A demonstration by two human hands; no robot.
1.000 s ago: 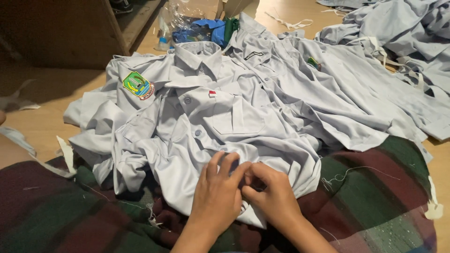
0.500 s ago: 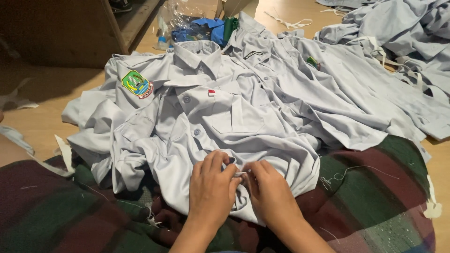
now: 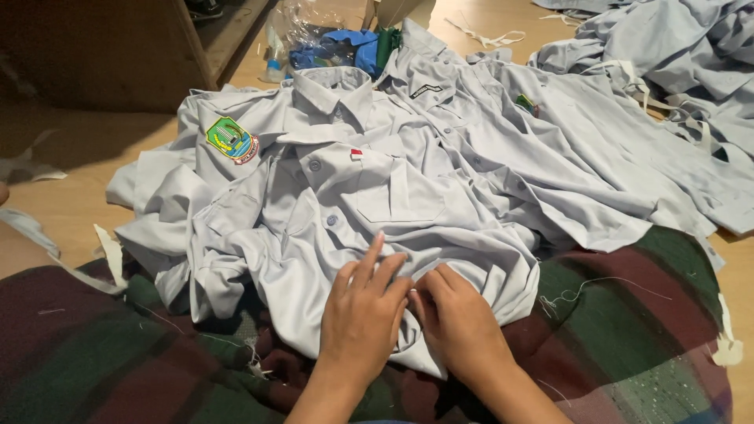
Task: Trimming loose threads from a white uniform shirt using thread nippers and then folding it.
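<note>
The grey shirt [image 3: 353, 204] lies spread under both hands; the left hand [image 3: 363, 318] rests flat with fingers straight, and the right hand [image 3: 458, 322] has its fingers curled, pinching the hem.

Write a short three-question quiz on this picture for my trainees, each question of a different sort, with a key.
1. True or false: both hands rest on the lower edge of the pale grey shirt.
2. Which way does the shirt's collar point? A. away from the person, B. towards the person, C. it is hidden.
3. What does the shirt's lower edge lie on?

Key
1. True: the left hand lies flat with fingers stretched out, and the right hand pinches the cloth beside it.
2. A.
3. A dark red and green plaid cloth, with loose white threads on it.
</note>
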